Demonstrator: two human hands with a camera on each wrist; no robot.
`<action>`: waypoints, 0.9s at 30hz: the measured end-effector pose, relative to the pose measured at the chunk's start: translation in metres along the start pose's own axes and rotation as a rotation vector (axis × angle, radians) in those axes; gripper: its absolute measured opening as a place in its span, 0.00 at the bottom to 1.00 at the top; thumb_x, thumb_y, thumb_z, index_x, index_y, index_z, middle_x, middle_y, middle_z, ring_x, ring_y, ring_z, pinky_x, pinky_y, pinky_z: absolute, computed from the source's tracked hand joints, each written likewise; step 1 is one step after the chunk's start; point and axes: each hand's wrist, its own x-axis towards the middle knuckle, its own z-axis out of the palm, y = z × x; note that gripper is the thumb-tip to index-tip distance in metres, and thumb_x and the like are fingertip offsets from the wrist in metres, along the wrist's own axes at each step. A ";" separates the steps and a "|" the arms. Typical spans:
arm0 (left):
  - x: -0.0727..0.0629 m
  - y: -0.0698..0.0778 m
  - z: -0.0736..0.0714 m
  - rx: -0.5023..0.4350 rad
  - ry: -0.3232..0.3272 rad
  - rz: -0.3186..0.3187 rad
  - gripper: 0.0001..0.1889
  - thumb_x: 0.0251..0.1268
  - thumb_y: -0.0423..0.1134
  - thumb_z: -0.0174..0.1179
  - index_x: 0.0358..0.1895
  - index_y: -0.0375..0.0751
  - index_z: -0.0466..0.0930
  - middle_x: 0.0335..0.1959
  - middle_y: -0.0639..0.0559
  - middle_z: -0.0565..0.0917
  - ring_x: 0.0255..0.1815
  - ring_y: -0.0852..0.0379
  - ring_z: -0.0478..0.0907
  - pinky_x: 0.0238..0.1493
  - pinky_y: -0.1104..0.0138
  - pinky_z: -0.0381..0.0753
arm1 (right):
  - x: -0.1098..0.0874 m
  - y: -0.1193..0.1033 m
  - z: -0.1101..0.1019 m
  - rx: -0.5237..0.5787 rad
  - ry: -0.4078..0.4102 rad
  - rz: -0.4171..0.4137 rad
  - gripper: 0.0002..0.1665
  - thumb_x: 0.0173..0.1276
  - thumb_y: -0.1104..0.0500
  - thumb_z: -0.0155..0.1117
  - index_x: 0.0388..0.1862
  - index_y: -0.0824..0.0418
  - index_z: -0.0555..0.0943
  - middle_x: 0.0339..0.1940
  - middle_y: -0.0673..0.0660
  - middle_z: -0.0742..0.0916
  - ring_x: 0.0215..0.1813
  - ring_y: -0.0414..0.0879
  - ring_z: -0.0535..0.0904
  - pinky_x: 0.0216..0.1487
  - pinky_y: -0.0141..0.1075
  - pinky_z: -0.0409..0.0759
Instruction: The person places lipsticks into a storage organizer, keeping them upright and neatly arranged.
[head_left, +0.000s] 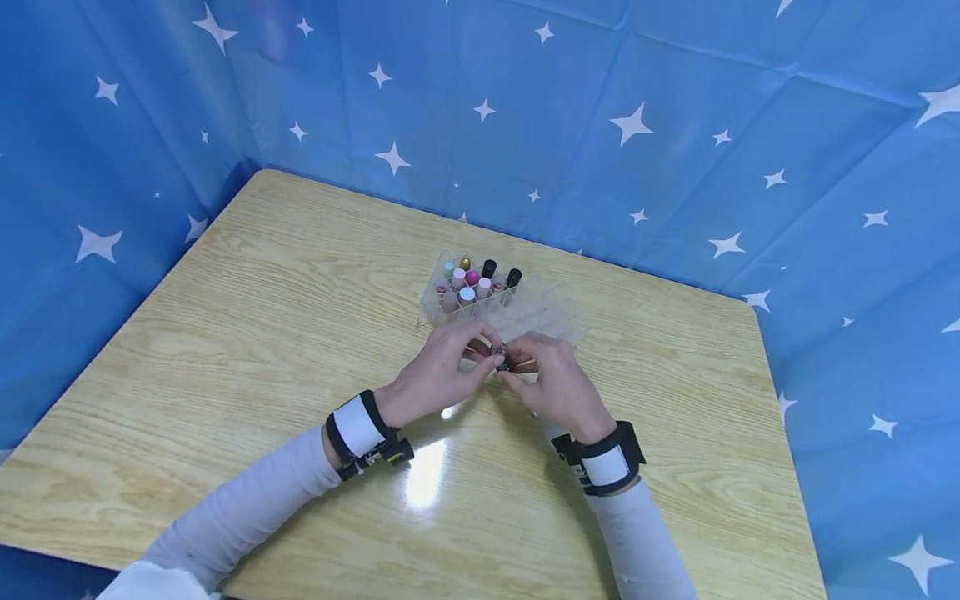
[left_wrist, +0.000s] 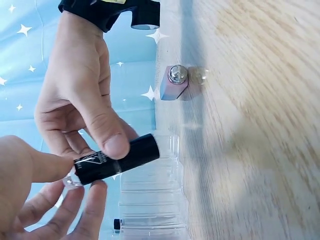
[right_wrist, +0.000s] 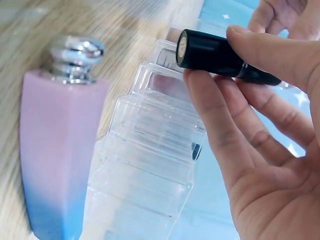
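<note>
My left hand and right hand meet over the table in front of a transparent tiered organizer. Between them is a black lipstick tube with a transparent end and pale lettering. In the right wrist view, the right thumb and fingers grip the tube's black body, its round end label facing the camera. The left thumb and fingers pinch the transparent end, partly hidden in the left wrist view. A pink-to-blue bottle with a silver knob top stands on the table near the right wrist.
Several lipsticks and capped tubes stand in the left part of the organizer, with black caps toward its back. The wood-grain table reaches a blue star-patterned curtain behind and at the sides.
</note>
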 end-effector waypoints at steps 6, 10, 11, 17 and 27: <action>0.004 0.002 -0.003 -0.005 0.033 0.064 0.05 0.74 0.29 0.66 0.48 0.38 0.83 0.46 0.48 0.85 0.50 0.52 0.87 0.51 0.70 0.89 | -0.002 0.000 -0.008 -0.011 0.047 -0.039 0.15 0.67 0.62 0.80 0.52 0.61 0.89 0.48 0.55 0.91 0.50 0.51 0.90 0.52 0.42 0.91; 0.008 0.005 -0.010 0.028 0.056 0.094 0.05 0.74 0.29 0.67 0.48 0.38 0.84 0.46 0.49 0.86 0.48 0.54 0.88 0.53 0.68 0.89 | -0.005 0.005 -0.022 -0.096 0.160 -0.059 0.25 0.66 0.53 0.82 0.58 0.61 0.88 0.59 0.57 0.88 0.63 0.56 0.84 0.63 0.52 0.85; 0.009 0.006 -0.012 0.036 0.063 0.100 0.05 0.74 0.29 0.67 0.48 0.38 0.84 0.45 0.49 0.86 0.47 0.54 0.88 0.53 0.68 0.89 | -0.006 0.008 -0.025 -0.122 0.190 -0.051 0.27 0.65 0.52 0.83 0.60 0.61 0.87 0.63 0.58 0.86 0.66 0.57 0.81 0.66 0.54 0.83; 0.013 0.010 -0.025 0.070 0.109 0.117 0.06 0.73 0.29 0.68 0.49 0.37 0.86 0.46 0.47 0.88 0.45 0.54 0.88 0.52 0.66 0.89 | -0.009 0.032 -0.036 -0.255 0.229 0.102 0.37 0.65 0.46 0.81 0.68 0.62 0.83 0.79 0.66 0.75 0.80 0.66 0.68 0.78 0.65 0.67; 0.022 0.010 -0.032 0.087 0.117 0.160 0.06 0.72 0.28 0.68 0.49 0.36 0.86 0.46 0.46 0.89 0.44 0.54 0.88 0.50 0.65 0.90 | -0.009 0.053 -0.037 -0.223 0.194 0.199 0.38 0.66 0.46 0.81 0.67 0.67 0.83 0.78 0.70 0.76 0.77 0.68 0.73 0.74 0.62 0.76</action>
